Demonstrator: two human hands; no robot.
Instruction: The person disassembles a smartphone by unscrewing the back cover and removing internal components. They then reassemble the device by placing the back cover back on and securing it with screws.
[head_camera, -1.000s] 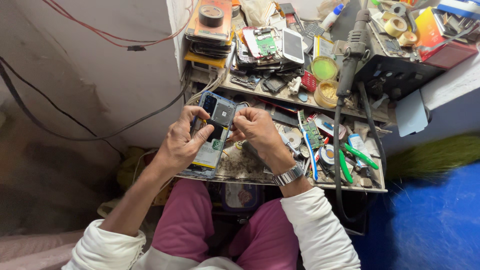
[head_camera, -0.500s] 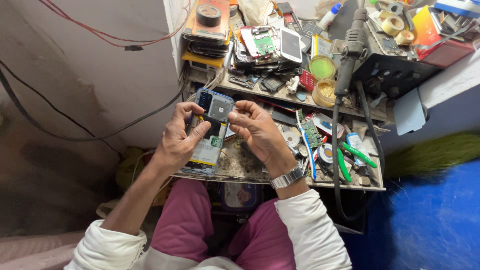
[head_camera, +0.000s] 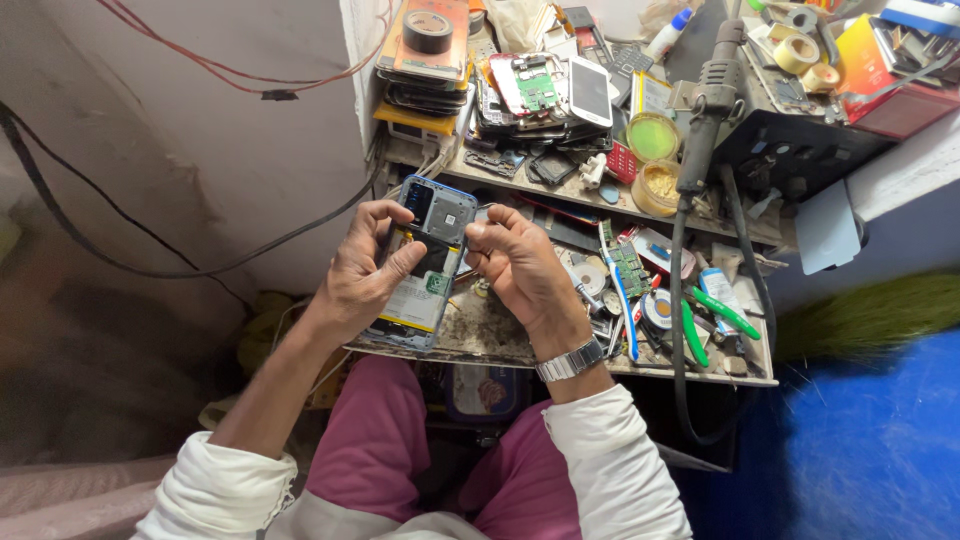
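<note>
The left hand (head_camera: 365, 275) is clamped around an opened phone (head_camera: 425, 262). The right hand (head_camera: 515, 265), fingers pinched together, touches its 3 o'clock edge above the desk (head_camera: 500, 335).

A small, grimy desk (head_camera: 480, 335) stands against the wall, stepped into a lower and an upper level. On the lower level lie green-handled pliers (head_camera: 715, 315), a green circuit board (head_camera: 628, 266), a blue toothbrush (head_camera: 622, 300) and small rolls of tape (head_camera: 657, 308). The upper level carries a stack of phones (head_camera: 425, 60) topped by a black tape roll (head_camera: 427, 30), a white phone (head_camera: 590, 90), another circuit board (head_camera: 537, 88) and two round open tins (head_camera: 655, 160).
</note>
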